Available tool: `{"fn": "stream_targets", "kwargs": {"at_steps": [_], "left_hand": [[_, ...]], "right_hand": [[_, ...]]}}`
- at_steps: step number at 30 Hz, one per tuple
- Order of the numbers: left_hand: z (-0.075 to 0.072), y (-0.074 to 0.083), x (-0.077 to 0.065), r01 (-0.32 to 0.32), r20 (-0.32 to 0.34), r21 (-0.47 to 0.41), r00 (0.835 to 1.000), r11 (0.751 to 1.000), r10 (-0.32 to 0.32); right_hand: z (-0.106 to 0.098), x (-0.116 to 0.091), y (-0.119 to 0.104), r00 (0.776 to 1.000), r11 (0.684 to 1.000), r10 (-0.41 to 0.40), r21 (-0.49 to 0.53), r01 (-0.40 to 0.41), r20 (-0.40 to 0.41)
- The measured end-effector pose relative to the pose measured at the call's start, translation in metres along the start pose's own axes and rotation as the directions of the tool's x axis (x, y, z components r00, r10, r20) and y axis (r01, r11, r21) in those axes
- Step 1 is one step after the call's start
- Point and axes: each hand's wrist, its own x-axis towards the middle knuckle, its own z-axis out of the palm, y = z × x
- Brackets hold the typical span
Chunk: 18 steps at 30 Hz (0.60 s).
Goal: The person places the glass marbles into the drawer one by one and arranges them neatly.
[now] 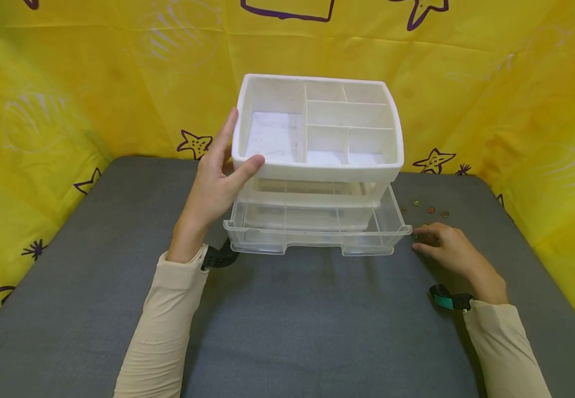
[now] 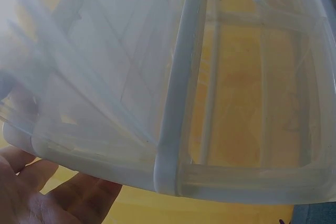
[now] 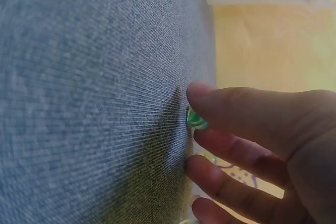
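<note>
A white plastic drawer organizer [image 1: 317, 172] with a divided top tray stands at the table's back, its clear bottom drawer [image 1: 257, 239] pulled out towards me. My left hand [image 1: 215, 179] grips the organizer's upper left side, thumb on the front rim and fingers along the side. In the left wrist view, those fingers [image 2: 86, 195] lie against the edge of the translucent plastic. To the right of the drawer, my right hand [image 1: 448, 249] is low over the table. Its thumb and forefinger pinch a small green marble-like piece [image 3: 196, 119] at the cloth surface.
Several small round pieces, among them an orange one [image 1: 431, 210] and a green one [image 1: 416, 203], lie on the grey tabletop [image 1: 317, 326] beyond my right hand. A yellow patterned cloth [image 1: 118, 77] hangs behind and along both sides.
</note>
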Motion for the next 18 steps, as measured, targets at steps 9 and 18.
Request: {"fn": "stream_targets", "kwargs": {"at_steps": [9,18], "left_hand": [[0.0000,-0.0002,-0.0003,0.002,0.002,0.002,1.000,1.000,-0.002],[0.0005,-0.0002,-0.0004,0.000,0.001,-0.004,1.000,1.000,0.000]], "right_hand": [[0.0019,0.0038,-0.0016,0.998,1.000,0.010,0.006,-0.010,0.058],[0.0025,0.0049,-0.0036,0.997,1.000,0.000,-0.015,0.002,0.072]]}}
